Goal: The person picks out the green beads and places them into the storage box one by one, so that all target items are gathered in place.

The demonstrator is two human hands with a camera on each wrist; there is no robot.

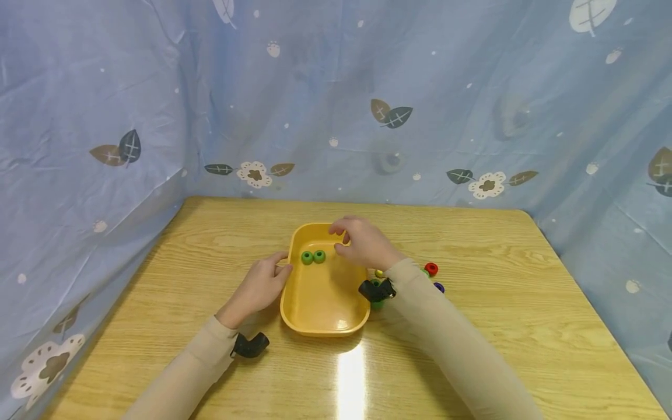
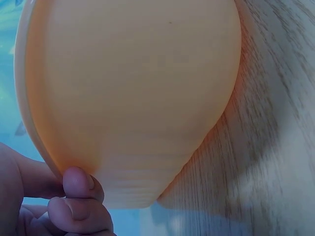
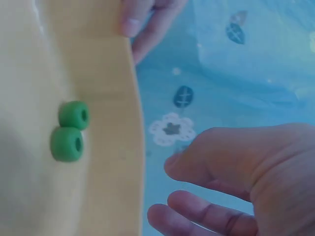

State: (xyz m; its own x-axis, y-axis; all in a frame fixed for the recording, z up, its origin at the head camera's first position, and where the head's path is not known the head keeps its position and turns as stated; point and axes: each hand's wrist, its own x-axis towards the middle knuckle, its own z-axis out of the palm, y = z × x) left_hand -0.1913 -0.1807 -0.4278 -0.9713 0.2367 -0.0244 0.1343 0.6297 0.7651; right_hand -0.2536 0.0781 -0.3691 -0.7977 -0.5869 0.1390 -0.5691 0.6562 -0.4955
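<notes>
A yellow plastic tray (image 1: 325, 300) with rounded corners stands on the table. Inside it, towards the left wall, two green beads (image 1: 313, 256) sit side by side; their holes show in the right wrist view, where one bead (image 3: 67, 144) touches the other. My left hand (image 1: 261, 284) pinches the tray's left rim, its fingertips (image 2: 81, 184) against the outer wall in the left wrist view. Over the tray's far right part hovers my right hand (image 1: 367, 242), thumb and fingers apart, with nothing between them.
Right of the tray lie several loose beads, partly hidden by my right forearm: a red bead (image 1: 431, 269), a blue bead (image 1: 439, 287), a yellow bead (image 1: 379, 273) and green ones. Behind the wooden table (image 1: 472, 239) hangs a blue patterned curtain (image 1: 325, 105).
</notes>
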